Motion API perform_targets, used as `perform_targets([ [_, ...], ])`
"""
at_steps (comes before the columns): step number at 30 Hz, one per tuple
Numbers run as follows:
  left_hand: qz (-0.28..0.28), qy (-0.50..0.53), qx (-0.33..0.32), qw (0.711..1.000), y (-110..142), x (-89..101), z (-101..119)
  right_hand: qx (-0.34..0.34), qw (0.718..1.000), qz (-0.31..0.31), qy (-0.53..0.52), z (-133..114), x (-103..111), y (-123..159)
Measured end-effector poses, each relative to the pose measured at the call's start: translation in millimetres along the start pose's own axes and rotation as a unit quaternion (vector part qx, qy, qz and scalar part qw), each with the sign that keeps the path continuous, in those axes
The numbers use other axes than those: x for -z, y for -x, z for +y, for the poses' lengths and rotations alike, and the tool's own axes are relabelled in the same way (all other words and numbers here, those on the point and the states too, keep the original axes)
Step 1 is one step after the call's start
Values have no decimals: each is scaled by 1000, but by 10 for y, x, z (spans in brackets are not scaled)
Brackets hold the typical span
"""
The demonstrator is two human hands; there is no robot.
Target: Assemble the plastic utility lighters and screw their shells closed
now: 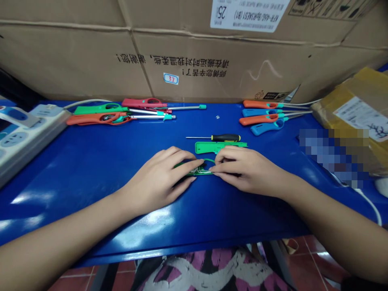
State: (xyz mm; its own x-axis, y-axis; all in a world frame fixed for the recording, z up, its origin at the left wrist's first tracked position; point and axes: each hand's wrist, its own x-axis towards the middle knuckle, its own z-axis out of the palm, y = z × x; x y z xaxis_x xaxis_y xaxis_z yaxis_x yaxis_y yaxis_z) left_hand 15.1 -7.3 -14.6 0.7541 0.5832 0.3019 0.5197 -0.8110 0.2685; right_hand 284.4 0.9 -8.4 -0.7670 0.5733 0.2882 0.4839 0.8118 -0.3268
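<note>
An opened green gas lighter [202,172], its inner parts and a thin white wire exposed, lies on the table between my hands. My left hand [162,178] grips its left part, the fingers covering that end. At the right part, my right hand [245,167] has its thumb and fingers pinched together on the lighter. What exactly sits between those fingertips is hidden. Just beyond, a loose green shell half [206,147] rests partly behind my right fingers. A small screwdriver [226,138] with a black and yellow handle lies behind that shell.
Several long-nosed lighters lie at back left, including a red one [141,103]; orange and blue lighters [257,120] lie at back right. A power strip [28,131] stands left. A large cardboard box [91,60] blocks the back; a taped parcel [357,109] and a pixelated object [333,157] are right.
</note>
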Motion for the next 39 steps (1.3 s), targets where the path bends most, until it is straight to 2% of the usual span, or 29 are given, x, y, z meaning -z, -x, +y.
perform_targets([
  [4, 11, 14, 15, 1000, 10, -22, -29, -107, 984, 135, -42, 38, 29, -20],
  [5, 19, 19, 18, 999, 11, -11, -35, -130, 981, 139, -32, 60, 38, -20],
  [7, 29, 24, 18, 999, 11, 18, -42, -165, 980, 109, -8, 112, 50, -11],
  [9, 31, 26, 15, 999, 10, 41, -46, -182, 981, 67, 5, 159, 50, 3],
  [11, 29, 26, 14, 999, 12, 48, -49, -184, 982, 50, 8, 185, 41, 14],
  [14, 43, 38, 18, 998, 18, 36, -41, -176, 981, 79, -20, 165, 29, 4],
  [16, 73, 59, 28, 995, 16, 22, -19, -198, 969, 113, -93, 101, 24, -23],
  [18, 106, 92, 41, 989, 7, 8, 19, -250, 933, 127, -228, 0, 17, -62],
  [20, 129, 125, 49, 982, -10, -6, 65, -295, 861, 122, -396, -124, 6, -105],
  [22, 146, 149, 46, 977, -28, -17, 109, -309, 808, 99, -492, -245, -9, -143],
  [24, 164, 163, 38, 972, -42, -23, 144, -311, 780, 79, -537, -336, -26, -170],
  [28, 199, 180, 22, 963, -53, -27, 183, -324, 752, 79, -569, -395, -54, -191],
  [31, 209, 186, 17, 960, -50, -38, 200, -326, 749, 77, -572, -382, -68, -186],
  [33, 209, 192, 26, 959, -43, -50, 209, -312, 761, 76, -564, -373, -81, -176],
  [36, 208, 202, 62, 955, -35, -66, 215, -289, 793, 84, -529, -364, -111, -155],
  [39, 203, 226, 111, 946, -39, -75, 225, -260, 846, 113, -451, -345, -140, -128],
])
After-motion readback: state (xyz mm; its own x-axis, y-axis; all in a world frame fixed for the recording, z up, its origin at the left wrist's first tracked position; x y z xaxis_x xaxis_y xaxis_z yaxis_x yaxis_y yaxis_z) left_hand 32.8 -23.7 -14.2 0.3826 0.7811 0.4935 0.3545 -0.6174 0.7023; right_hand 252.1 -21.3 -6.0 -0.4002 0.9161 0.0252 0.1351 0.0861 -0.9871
